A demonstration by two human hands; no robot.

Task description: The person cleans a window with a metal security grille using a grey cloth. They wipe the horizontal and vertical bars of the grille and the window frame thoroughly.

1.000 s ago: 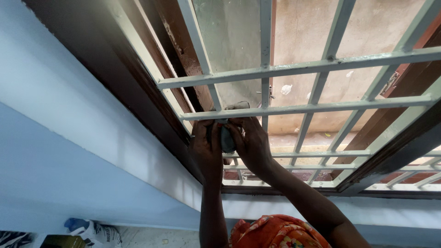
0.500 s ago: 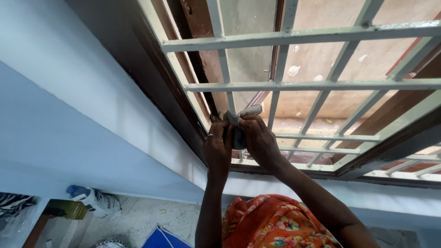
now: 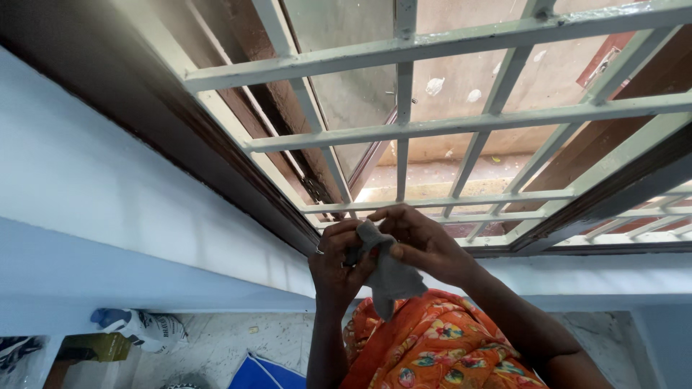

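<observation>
both hands [image 3: 382, 252] pulled off the window grille [image 3: 461, 122], pinching a grey cloth [image 3: 389, 270].

Bright backlight, dim foreground, wide-angle distortion.

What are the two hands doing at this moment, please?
Left hand: closed on the small grey cloth rag.
Right hand: closed, pinching the same rag's upper edge.

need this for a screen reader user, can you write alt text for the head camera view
Two hands, the left hand and right hand, hold a grey cloth just below a pale window grille set in a dark frame. Below are an orange flowered garment, a light blue wall and a white bottle on the floor.
</observation>
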